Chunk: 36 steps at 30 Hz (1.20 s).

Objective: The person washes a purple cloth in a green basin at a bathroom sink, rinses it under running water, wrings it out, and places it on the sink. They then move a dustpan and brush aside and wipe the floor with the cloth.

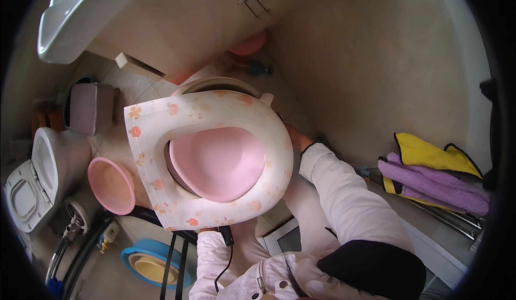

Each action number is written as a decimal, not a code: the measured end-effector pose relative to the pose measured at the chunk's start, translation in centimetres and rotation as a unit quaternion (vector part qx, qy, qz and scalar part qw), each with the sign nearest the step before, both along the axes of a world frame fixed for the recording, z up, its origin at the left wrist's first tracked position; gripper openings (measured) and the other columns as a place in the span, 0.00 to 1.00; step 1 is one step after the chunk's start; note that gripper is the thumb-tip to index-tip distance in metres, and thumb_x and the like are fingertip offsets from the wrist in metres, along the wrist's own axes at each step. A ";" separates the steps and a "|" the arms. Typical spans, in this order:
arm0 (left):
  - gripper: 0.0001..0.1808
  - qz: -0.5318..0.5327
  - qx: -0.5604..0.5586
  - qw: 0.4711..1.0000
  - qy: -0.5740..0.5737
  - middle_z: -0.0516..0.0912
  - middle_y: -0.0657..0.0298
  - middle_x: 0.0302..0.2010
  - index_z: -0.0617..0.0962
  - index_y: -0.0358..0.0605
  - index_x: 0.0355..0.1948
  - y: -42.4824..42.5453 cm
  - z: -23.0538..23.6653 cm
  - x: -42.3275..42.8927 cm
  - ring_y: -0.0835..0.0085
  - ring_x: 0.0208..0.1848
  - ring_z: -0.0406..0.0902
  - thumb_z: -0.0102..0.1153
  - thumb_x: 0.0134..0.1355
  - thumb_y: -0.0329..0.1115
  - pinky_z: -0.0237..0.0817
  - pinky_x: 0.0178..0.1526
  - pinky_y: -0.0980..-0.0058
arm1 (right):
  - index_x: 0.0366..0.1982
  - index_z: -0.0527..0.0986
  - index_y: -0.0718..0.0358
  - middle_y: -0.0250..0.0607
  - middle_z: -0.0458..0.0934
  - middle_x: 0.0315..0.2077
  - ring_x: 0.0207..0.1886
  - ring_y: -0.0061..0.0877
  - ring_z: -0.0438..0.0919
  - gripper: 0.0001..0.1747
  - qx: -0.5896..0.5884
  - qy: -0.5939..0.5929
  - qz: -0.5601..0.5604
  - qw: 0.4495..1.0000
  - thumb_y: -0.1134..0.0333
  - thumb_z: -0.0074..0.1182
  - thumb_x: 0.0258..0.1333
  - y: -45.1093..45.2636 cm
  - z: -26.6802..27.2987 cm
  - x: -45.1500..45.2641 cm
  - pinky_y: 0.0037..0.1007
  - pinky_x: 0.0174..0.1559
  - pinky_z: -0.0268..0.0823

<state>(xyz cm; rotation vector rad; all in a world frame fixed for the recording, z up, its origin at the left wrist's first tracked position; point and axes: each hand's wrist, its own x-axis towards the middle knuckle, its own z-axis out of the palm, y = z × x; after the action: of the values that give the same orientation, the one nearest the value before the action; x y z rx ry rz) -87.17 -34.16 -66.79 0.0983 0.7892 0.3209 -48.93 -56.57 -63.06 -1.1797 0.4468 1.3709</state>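
A child's potty fills the middle of the view, with a cream padded seat cushion point(278, 171) printed with orange fruit and flowers. Through the seat opening shows a smooth pink bowl point(221, 163) with nothing in it. My right hand point(299, 139) grips the potty's right side, its fingers hidden beneath the seat. At the lower left edge, my left hand point(209, 230) is mostly covered by the cushion and appears to hold the underside. Part of the potty's beige base point(225, 83) sticks out behind the cushion.
Leftward are a pink basin point(112, 186), a white toilet point(52, 167) with raised lid and a padded stool point(86, 108). Blue and yellow basins point(141, 249) lie past black rails point(167, 263). A white washbasin point(64, 34) juts out upper left. Towels point(435, 179) hang on a rail at right.
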 end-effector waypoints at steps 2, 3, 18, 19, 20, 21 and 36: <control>0.33 -0.004 0.001 1.000 0.020 0.71 0.58 0.62 0.68 0.47 0.62 0.4 0.0 0.1 0.56 0.61 0.68 0.44 0.63 0.58 0.57 0.63 0.51 | 0.66 0.55 0.58 0.38 0.70 0.57 0.55 0.25 0.72 0.35 -0.004 -0.069 0.030 0.997 0.50 0.45 0.64 -0.5 -0.4 -0.4 0.31 0.54 0.68; 0.33 -0.006 0.005 0.999 0.032 0.71 0.58 0.62 0.68 0.47 0.62 0.6 0.0 -0.1 0.56 0.61 0.68 0.44 0.63 0.57 0.57 0.63 0.51 | 0.65 0.56 0.59 0.38 0.70 0.56 0.54 0.24 0.72 0.34 -0.016 -0.088 0.043 0.995 0.50 0.46 0.64 -0.7 -0.7 -0.7 0.31 0.53 0.68; 0.32 -0.001 0.120 0.980 0.161 0.70 0.56 0.62 0.67 0.46 0.62 11.9 3.3 -2.3 0.55 0.61 0.69 0.43 0.64 0.56 0.59 0.62 0.53 | 0.26 0.76 0.57 0.33 0.74 0.16 0.14 0.22 0.68 0.22 0.005 0.048 -0.020 0.999 0.45 0.48 0.60 9.2 -7.8 -6.4 0.28 0.16 0.58; 0.32 -0.002 0.127 0.978 0.166 0.70 0.56 0.62 0.67 0.46 0.62 12.3 3.2 -2.2 0.55 0.61 0.69 0.43 0.64 0.55 0.59 0.62 0.53 | 0.26 0.76 0.57 0.33 0.73 0.15 0.12 0.22 0.67 0.22 0.032 0.060 -0.031 0.997 0.45 0.48 0.59 10.2 -7.9 -6.8 0.28 0.14 0.55; 0.32 -0.004 0.135 0.977 0.166 0.70 0.56 0.62 0.67 0.46 0.62 12.9 3.2 -2.2 0.55 0.61 0.69 0.43 0.64 0.55 0.59 0.62 0.53 | 0.26 0.76 0.57 0.33 0.73 0.15 0.12 0.22 0.67 0.23 0.028 0.055 -0.053 0.997 0.44 0.50 0.58 11.7 -7.9 -7.2 0.28 0.14 0.55; 0.32 -0.007 0.145 0.975 0.171 0.70 0.56 0.62 0.67 0.46 0.62 13.7 3.3 -2.2 0.55 0.61 0.69 0.43 0.65 0.55 0.59 0.62 0.53 | 0.27 0.76 0.57 0.34 0.74 0.17 0.15 0.22 0.69 0.23 0.005 0.054 -0.050 0.997 0.43 0.51 0.56 13.1 -8.1 -7.3 0.29 0.15 0.57; 0.30 -0.046 0.255 0.952 0.163 0.70 0.54 0.62 0.67 0.45 0.62 20.8 0.8 -2.4 0.54 0.60 0.69 0.42 0.66 0.53 0.61 0.61 0.55 | 0.32 0.72 0.57 0.33 0.74 0.19 0.17 0.22 0.73 0.18 0.195 0.071 0.016 0.978 0.49 0.52 0.59 21.2 -10.5 -3.2 0.28 0.16 0.64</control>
<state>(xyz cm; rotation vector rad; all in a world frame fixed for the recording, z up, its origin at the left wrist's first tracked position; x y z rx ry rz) -89.54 -13.40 -65.95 0.6870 1.0095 0.4210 -52.15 -35.33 -73.53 -0.7735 0.2430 1.4956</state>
